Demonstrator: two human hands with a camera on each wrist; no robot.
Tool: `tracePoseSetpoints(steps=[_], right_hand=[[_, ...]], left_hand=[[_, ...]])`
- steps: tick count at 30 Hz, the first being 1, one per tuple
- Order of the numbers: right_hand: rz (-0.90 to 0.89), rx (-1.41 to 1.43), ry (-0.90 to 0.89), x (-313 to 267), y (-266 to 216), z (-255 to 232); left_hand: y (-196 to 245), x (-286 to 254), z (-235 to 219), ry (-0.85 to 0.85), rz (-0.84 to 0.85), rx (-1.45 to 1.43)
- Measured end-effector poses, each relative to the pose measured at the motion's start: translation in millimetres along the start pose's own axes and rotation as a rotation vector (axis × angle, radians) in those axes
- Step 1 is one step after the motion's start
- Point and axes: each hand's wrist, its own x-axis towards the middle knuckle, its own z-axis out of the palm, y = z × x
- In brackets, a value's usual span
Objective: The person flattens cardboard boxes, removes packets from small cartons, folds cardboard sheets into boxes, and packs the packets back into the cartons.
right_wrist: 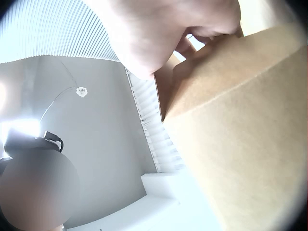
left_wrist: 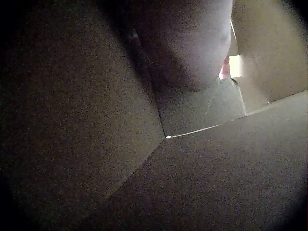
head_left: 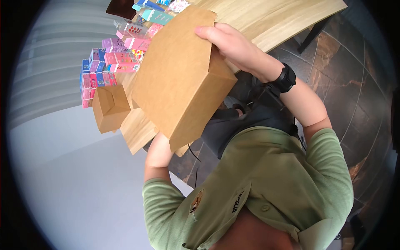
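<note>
A brown cardboard box [head_left: 175, 71] is held up, tilted, before the person's chest. At its upper end the right hand [head_left: 227, 39] grips the edge, with the thumb lying on the outer face. The right wrist view shows that hand [right_wrist: 178, 29] with fingers bent behind the cardboard edge. In the head view the left forearm [head_left: 159, 152] goes in behind the box's lower end, which hides the left hand. Inside the dim box, the left wrist view catches the left hand [left_wrist: 187, 43] near the far end, by a small bright gap; its fingers are mostly hidden.
A second, smaller cardboard box [head_left: 110, 108] stands closed at the left on the wooden table [head_left: 291, 21]. Behind it are several stacked pink, purple and blue small boxes [head_left: 98, 75]. A teal box [head_left: 156, 16] and clear packs lie further along. A table leg [head_left: 314, 35] stands over the dark tiled floor.
</note>
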Motion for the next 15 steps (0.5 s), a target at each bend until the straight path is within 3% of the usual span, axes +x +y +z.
tracePoseSetpoints(steps=[15], right_hand=[[0.029,-0.29,-0.043,8.8,-27.9,-1.3]], left_hand=[[-9.8,-15.3,-1.5,0.017,0.004,-0.043]])
